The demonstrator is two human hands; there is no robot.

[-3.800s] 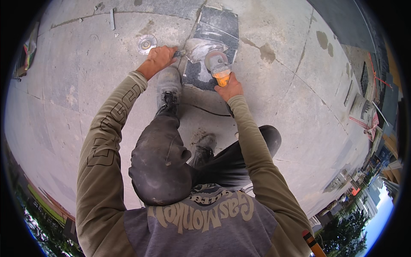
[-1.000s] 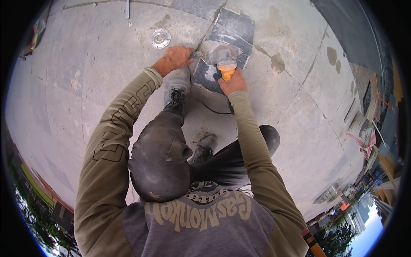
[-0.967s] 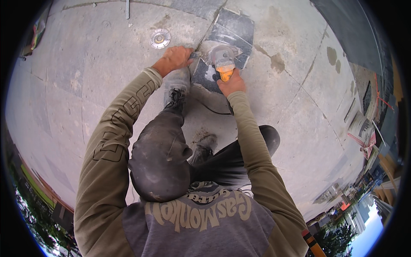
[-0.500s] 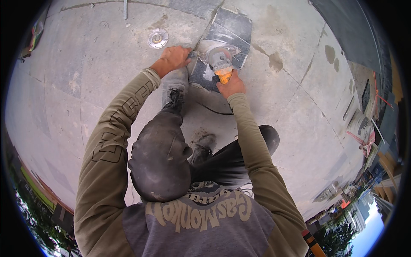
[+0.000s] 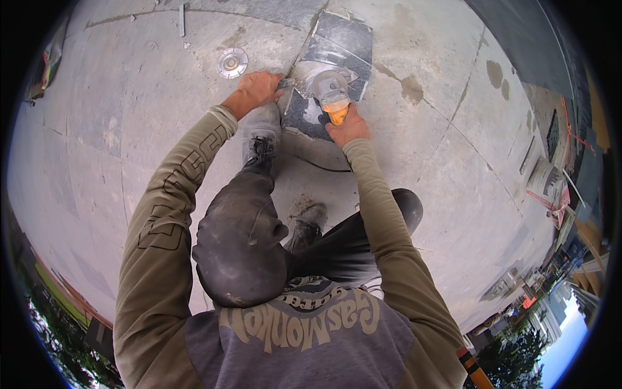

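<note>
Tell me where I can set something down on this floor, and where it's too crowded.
Bare floor shows left of the disc and left sleeve, and between the right sleeve and the bag. It's crowded around the slab: grinder in the right hand over it, left hand and boot beside it.

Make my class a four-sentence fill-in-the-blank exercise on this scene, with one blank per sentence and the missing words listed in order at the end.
1. The grinder is held in the person's ____ hand.
2. From the person's viewpoint, the round disc lies to the ____ of the dark slab.
3. Of the left hand and the grinder, the ____ is nearer the disc.
4. The number of boots in view is ____.

Missing words: right; left; left hand; two.
</note>
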